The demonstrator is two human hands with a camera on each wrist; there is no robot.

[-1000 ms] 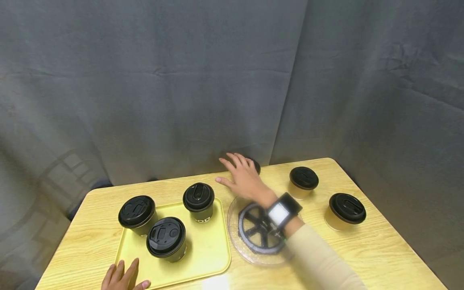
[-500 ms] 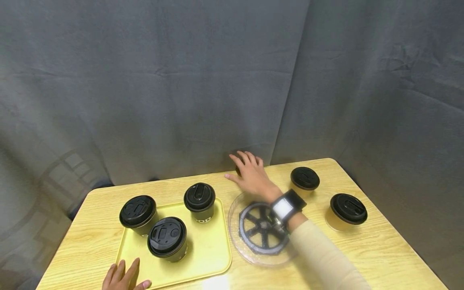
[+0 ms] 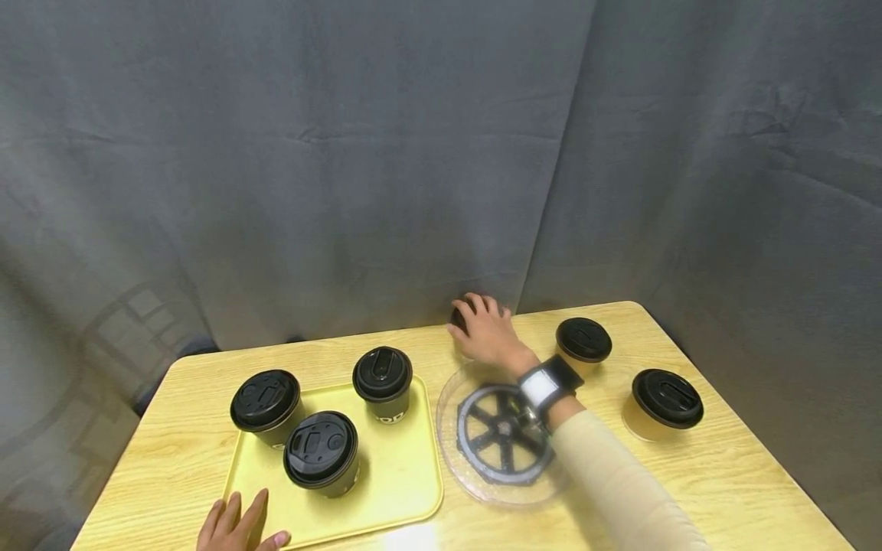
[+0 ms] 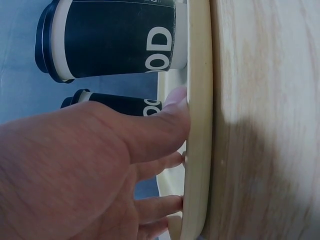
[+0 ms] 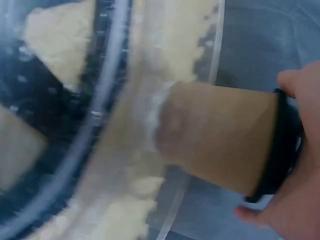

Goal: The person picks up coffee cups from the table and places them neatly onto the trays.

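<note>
My right hand [image 3: 488, 334] is at the table's back edge, its fingers bent round the black lid of a brown paper coffee cup [image 5: 225, 135]. Fingers lie on opposite sides of that lid [image 5: 284, 145] in the right wrist view; in the head view the hand hides most of the cup. My left hand [image 3: 236, 528] rests its fairly straight fingers and thumb on the near left edge of a yellow tray [image 3: 396, 490]. On the tray stand three dark lidded coffee cups: one at the back left [image 3: 265, 402], one in front [image 3: 321, 455], one at the back right [image 3: 383, 383].
Beneath my right forearm lies a clear round turntable [image 3: 451, 459] with a black spoked base [image 3: 506, 435]. Two brown cups with black lids, one farther back [image 3: 582, 344] and one nearer [image 3: 663, 403], stand on the right of the wooden table [image 3: 717, 474]. Grey curtains [image 3: 386, 168] hang behind.
My right hand has moved a little right, and its spread fingers have come down and bent round the cup's lid. The left hand has stayed on the tray edge.
</note>
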